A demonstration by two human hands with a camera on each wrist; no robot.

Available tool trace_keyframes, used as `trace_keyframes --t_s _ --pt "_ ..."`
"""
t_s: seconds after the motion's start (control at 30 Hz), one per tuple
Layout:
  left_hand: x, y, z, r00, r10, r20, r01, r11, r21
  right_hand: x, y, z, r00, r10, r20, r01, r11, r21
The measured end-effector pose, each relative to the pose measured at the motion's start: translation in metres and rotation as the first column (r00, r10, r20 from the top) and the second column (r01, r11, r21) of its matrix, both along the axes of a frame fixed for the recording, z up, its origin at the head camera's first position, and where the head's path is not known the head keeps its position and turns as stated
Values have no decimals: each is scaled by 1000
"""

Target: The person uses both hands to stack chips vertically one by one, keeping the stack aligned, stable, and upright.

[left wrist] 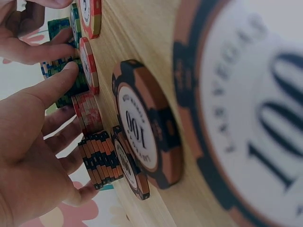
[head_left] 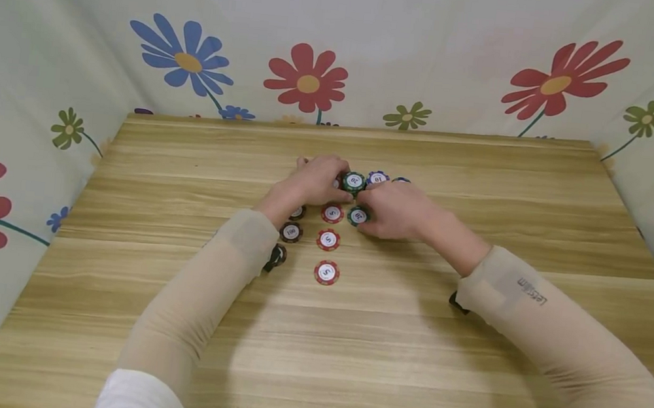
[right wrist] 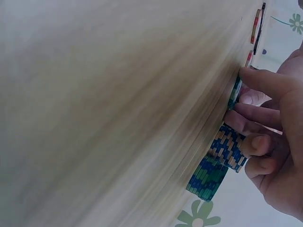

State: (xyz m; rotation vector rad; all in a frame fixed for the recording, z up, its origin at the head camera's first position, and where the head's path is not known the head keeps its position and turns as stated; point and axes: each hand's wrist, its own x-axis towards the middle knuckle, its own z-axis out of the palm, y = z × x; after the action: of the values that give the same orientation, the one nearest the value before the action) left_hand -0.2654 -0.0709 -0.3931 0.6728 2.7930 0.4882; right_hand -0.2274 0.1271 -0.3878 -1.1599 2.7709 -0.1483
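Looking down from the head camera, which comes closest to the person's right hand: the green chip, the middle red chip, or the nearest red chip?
From the right hand:
1. Green chip, at its fingertips.
2. Middle red chip, left and toward the person.
3. Nearest red chip, closest to the person, farthest away.

Pale wooden table [head_left: 483, 179], flower-printed cloth walls [head_left: 465, 60] on three sides.

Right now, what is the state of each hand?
Left hand: open, thumb touching the green chip stack.
Right hand: pinches a green chip.
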Motion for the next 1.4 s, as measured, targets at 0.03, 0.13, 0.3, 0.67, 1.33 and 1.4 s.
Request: trace_keyframes --t_s 0.03,0.13,0.3,0.67,1.33,1.4 --pt "0 0 0 1000 2 1 -2 1000 2 0 0 0 1000 3 1 -3 1000 -1" --pt "0 0 0 1000 4 3 -4 1000 3 0 -1 -1 1000 12 3 -12 1000 -9" --pt "-1 -1 0 1000 0 7 0 1000 9 0 -2 -2 1000 13 5 -13 1000 -11" --pt "-6 -5 -4 999 -21 47 17 996 84 1 -1 -8 1000 -2 9 2 1000 -13" --pt "-10 -9 -9 998 -35 57 27 991 130 -13 1 12 989 -82 -120 55 976 -210" --pt "-10 -9 -10 998 -33 56 26 991 132 -15 0 13 986 -93 -140 63 976 -208"
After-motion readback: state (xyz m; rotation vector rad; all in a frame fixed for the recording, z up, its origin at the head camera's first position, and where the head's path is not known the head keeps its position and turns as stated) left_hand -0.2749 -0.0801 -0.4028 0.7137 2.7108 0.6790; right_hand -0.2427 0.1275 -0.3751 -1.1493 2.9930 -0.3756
